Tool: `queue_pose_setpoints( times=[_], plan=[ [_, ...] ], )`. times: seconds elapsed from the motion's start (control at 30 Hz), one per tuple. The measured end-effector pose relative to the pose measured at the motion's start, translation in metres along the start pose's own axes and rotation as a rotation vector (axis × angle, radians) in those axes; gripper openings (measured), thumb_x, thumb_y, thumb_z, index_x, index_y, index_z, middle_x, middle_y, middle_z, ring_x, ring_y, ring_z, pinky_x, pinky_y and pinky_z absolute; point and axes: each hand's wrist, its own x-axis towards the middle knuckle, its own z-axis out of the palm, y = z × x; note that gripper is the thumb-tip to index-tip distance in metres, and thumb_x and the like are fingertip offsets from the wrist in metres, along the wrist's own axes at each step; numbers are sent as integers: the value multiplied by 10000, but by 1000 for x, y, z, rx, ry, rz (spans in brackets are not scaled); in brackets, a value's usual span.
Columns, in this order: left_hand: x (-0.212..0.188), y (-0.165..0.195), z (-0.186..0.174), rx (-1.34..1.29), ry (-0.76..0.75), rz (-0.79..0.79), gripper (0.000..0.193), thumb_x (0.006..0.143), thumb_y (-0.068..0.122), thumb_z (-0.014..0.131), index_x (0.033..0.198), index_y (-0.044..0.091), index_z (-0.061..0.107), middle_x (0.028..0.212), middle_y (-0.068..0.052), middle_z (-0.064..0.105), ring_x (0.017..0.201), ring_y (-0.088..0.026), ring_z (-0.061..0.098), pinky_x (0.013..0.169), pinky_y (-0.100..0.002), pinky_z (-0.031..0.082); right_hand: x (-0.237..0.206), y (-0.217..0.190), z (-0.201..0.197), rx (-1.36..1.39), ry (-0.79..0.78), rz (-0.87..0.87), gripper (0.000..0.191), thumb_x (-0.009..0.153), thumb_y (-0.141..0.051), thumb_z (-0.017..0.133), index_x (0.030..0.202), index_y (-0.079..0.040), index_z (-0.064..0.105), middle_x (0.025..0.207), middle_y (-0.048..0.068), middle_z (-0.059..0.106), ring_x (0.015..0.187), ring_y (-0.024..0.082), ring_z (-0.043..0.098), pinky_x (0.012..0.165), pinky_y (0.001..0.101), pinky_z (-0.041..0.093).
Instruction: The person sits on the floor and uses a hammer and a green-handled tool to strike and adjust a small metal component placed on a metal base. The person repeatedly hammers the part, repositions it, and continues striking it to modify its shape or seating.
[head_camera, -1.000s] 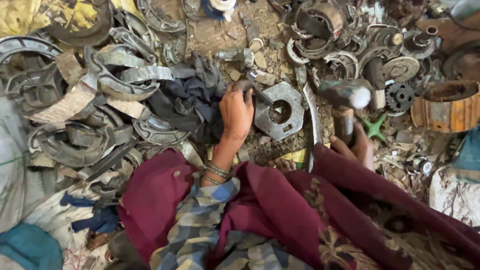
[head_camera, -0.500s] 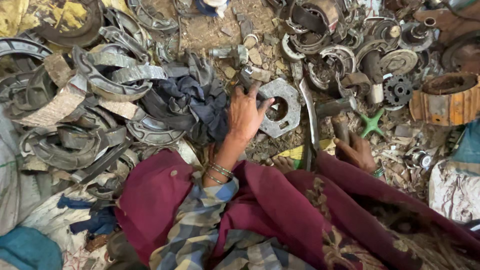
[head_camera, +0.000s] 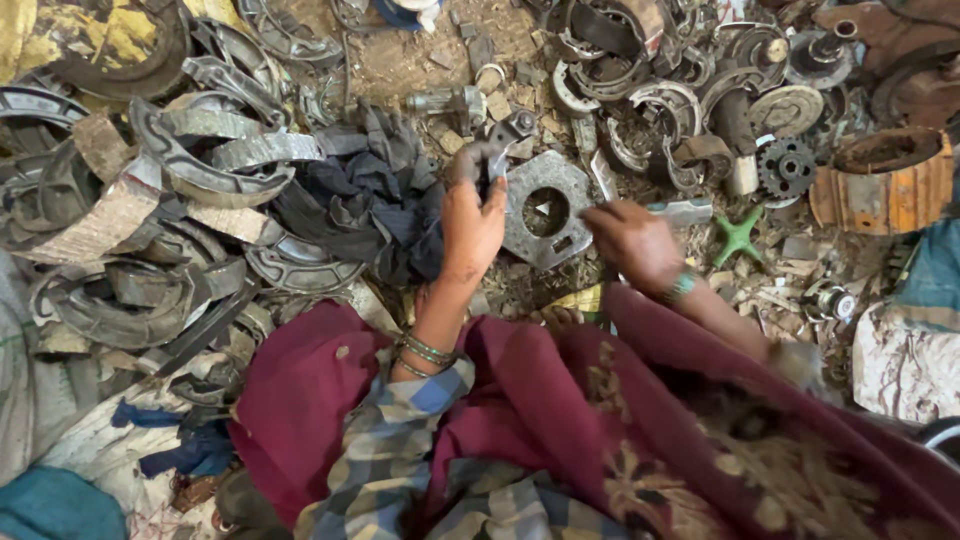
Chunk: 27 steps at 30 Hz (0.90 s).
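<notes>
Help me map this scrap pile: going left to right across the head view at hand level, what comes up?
Curved brake shoes → dark rags → left hand → flat metal plate → right hand → green cross piece → rusty drum.

Soft even daylight, slight motion blur

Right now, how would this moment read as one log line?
left hand: grips small metal part | right hand: holds hammer | below: octagonal plate

Two hands (head_camera: 470, 225), one green cross piece (head_camera: 738, 238), one toothed gear (head_camera: 786, 167).
</notes>
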Motion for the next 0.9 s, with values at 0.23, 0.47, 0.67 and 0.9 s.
queue_pose_setpoints(
  times=[0.23,0.47,0.67,0.9],
  plan=[
    [0,2,-5,-680,-154,-212,481,959,-34,496,1435,37,482,1125,-55,667,908,-130,647,815,-270,541,49,-25,38,-222,-257,-32,482,765,-99,688,1246,-121,688,1167,113,630,1073,298,597,785,419,576],
    [2,2,-10,-640,-125,-171,465,920,15,425,1339,-15,625,1115,-56,683,960,-120,602,879,-247,493,62,-40,37,-292,-287,-2,311,827,-97,690,1136,-133,688,1066,79,627,1060,281,612,755,417,566],
    [-3,12,-15,-498,-58,-54,389,941,78,504,1299,-1,634,1103,-29,700,980,-107,636,898,-255,504,41,-38,23,8,-22,133,293,873,-175,799,1121,-89,670,1067,119,668,987,319,651,776,435,565],
    [-7,17,-11,-406,-134,-351,317,937,193,570,1157,46,744,705,10,589,590,-100,520,526,-276,422,-2,-18,-12,1442,36,822,313,949,-30,715,1254,-24,643,1090,98,713,971,192,709,867,326,587]
  ],
)
